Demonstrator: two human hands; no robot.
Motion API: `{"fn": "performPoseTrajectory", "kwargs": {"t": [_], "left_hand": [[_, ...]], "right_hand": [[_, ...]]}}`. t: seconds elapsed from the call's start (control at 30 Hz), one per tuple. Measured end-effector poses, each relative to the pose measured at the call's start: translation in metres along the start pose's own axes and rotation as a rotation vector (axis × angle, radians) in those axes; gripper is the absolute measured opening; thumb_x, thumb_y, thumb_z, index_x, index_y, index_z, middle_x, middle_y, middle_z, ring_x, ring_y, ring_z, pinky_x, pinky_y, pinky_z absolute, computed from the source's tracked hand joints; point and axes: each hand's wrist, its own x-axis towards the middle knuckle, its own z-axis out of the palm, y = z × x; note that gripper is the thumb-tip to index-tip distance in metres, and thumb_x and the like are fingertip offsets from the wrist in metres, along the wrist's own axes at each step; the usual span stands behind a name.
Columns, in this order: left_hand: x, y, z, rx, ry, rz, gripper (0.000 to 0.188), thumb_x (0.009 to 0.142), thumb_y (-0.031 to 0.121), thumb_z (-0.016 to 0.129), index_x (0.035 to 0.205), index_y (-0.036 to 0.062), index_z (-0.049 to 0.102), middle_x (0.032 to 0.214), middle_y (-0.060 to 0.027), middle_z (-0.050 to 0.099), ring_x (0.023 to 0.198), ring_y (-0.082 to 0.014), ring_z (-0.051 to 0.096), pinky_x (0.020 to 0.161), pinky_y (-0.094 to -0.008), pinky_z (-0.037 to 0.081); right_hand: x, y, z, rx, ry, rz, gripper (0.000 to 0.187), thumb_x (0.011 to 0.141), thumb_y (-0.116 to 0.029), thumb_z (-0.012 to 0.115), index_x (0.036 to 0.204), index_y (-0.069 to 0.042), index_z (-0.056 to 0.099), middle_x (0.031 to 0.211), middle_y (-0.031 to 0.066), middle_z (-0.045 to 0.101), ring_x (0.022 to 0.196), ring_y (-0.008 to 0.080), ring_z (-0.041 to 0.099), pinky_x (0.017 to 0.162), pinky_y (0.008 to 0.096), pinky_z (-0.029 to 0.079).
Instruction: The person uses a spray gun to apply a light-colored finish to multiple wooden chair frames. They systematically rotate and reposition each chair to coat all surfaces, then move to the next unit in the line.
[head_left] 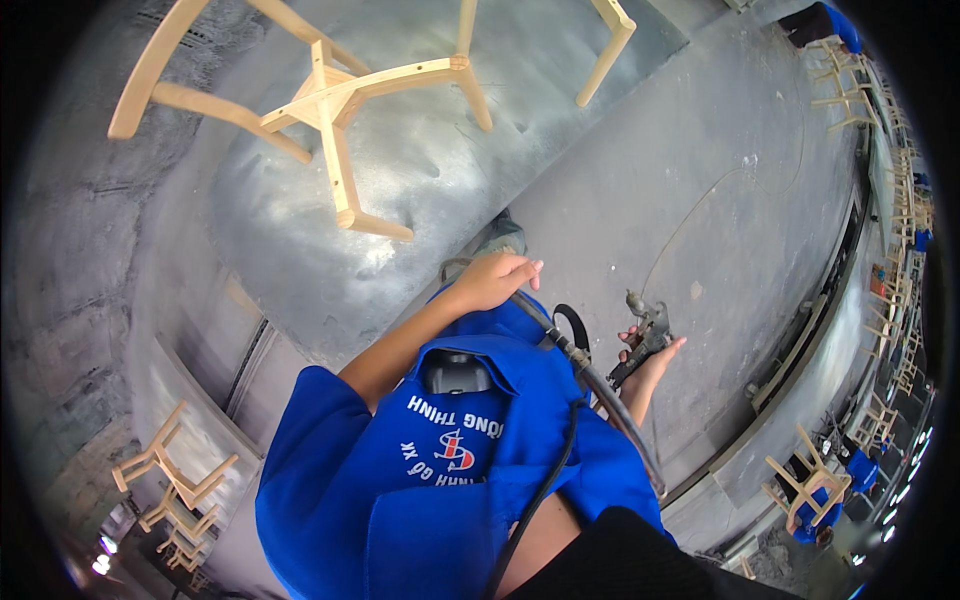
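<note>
In my right hand (652, 370) lies a dark, paint-stained spray gun (654, 330), its body across the palm with fingertips showing on the far side. A thin line (660, 255) trails from near the gun's top. My left hand (492, 280) is closed, in front of my body, at the upper end of a thick dark hose (605, 385); the fingers' undersides are hidden. This hose slants down to the right past my right forearm. Ahead on the left, beyond my left hand, a pale wooden chair frame (335, 110) stands tilted, without a seat, apart from both hands.
Behind the chair frame is a grey, spray-dusted sheet surface (280, 190). Several wooden chairs (175, 460) stand at lower left, more (905, 210) along the right rim. People in blue (822, 505) are at the right. A dark rail (800, 340) curves along the right.
</note>
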Motion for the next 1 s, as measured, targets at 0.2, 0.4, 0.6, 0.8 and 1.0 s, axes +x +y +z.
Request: {"fn": "performPoseTrajectory", "kwargs": {"t": [0.2, 0.4, 0.6, 0.8, 1.0], "left_hand": [[0.086, 0.013, -0.033, -0.063, 0.093, 0.149, 0.045, 0.107, 0.041, 0.046, 0.098, 0.0059, 0.072, 0.075, -0.0037, 0.062, 0.072, -0.0151, 0.057, 0.071, -0.0321, 0.046], [0.123, 0.038, -0.13, -0.157, 0.186, -0.094, 0.044, 0.107, 0.042, 0.046, 0.098, 0.0078, 0.073, 0.071, -0.0016, 0.056, 0.071, -0.0122, 0.053, 0.067, -0.0293, 0.043], [0.105, 0.045, -0.156, -0.322, 0.339, -0.198, 0.044, 0.106, 0.04, 0.048, 0.095, 0.005, 0.071, 0.064, 0.0039, 0.046, 0.062, -0.0078, 0.043, 0.058, -0.0257, 0.034], [0.099, 0.072, -0.163, -0.428, 0.638, -0.236, 0.041, 0.106, 0.034, 0.047, 0.096, 0.0038, 0.071, 0.061, 0.0059, 0.039, 0.058, -0.0071, 0.036, 0.055, -0.0254, 0.03], [0.099, 0.101, -0.168, -0.366, 1.028, -0.178, 0.04, 0.106, 0.032, 0.046, 0.098, 0.0023, 0.072, 0.06, 0.0056, 0.04, 0.058, -0.0073, 0.036, 0.056, -0.0261, 0.028]], "right_hand": [[0.064, -0.058, 0.092, -0.261, -0.037, -0.017, 0.071, 0.101, -0.07, 0.026, 0.111, -0.008, 0.058, 0.08, 0.0104, 0.068, 0.068, 0.0242, 0.069, 0.044, 0.0293, 0.039], [0.167, -0.149, 0.192, -0.424, -0.02, -0.163, 0.07, 0.1, -0.068, 0.03, 0.109, -0.006, 0.062, 0.076, 0.0095, 0.067, 0.066, 0.0236, 0.07, 0.045, 0.0298, 0.04], [0.23, -0.176, 0.297, -0.48, -0.127, -0.15, 0.072, 0.098, -0.073, 0.031, 0.097, -0.009, 0.064, 0.075, 0.0057, 0.067, 0.066, 0.0207, 0.07, 0.045, 0.0289, 0.039], [0.23, -0.173, 0.439, -0.486, -0.589, 0.031, 0.07, 0.099, -0.072, 0.034, 0.107, -0.008, 0.062, 0.077, 0.0053, 0.066, 0.064, 0.0175, 0.066, 0.047, 0.028, 0.038], [0.2, -0.233, 0.589, -0.193, -1.031, 0.135, 0.07, 0.103, -0.066, 0.024, 0.109, -0.007, 0.06, 0.078, 0.0072, 0.065, 0.067, 0.018, 0.063, 0.044, 0.0265, 0.037]]}}
